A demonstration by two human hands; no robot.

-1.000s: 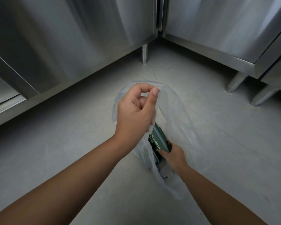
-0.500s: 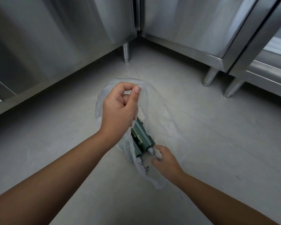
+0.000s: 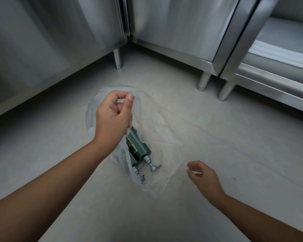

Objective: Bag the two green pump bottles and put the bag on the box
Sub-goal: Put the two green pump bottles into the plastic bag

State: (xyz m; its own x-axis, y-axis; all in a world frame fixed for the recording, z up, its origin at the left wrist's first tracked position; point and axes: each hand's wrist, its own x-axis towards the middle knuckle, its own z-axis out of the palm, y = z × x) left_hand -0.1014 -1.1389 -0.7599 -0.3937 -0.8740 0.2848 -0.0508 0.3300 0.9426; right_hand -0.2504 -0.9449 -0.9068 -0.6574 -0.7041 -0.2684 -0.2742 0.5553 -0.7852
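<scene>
Grey matte floor (image 3: 234,154) with faint seams, in a corner between stainless steel units. Both bare forearms enter from the bottom edge.

Nearest: right hand (image 3: 204,179) low over the floor, palm down. The fingers are loosely bent, slightly apart, and hold nothing. It sits just beside the right edge of the bag and is not visibly touching it.

Next: clear plastic bag (image 3: 164,137), its lower part resting on the floor, its mouth raised at the far side. Both green pump bottles lie inside it, side by side and touching, with their silver pump heads (image 3: 153,165) pointing toward the camera. The lettered bottle (image 3: 138,147) has white print running along its body. The second bottle (image 3: 132,160) lies to its left, partly veiled by film and partly hidden behind the first.

Above the bottles: left hand (image 3: 112,117), thumb and forefinger pinched on the bag's rim, holding the film up. The other fingers are curled into the palm.

Farthest: left cabinet (image 3: 51,41) and centre cabinet (image 3: 173,23) meet at the corner, standing on short steel legs (image 3: 203,82). An open shelf unit (image 3: 278,46) is at far right.
</scene>
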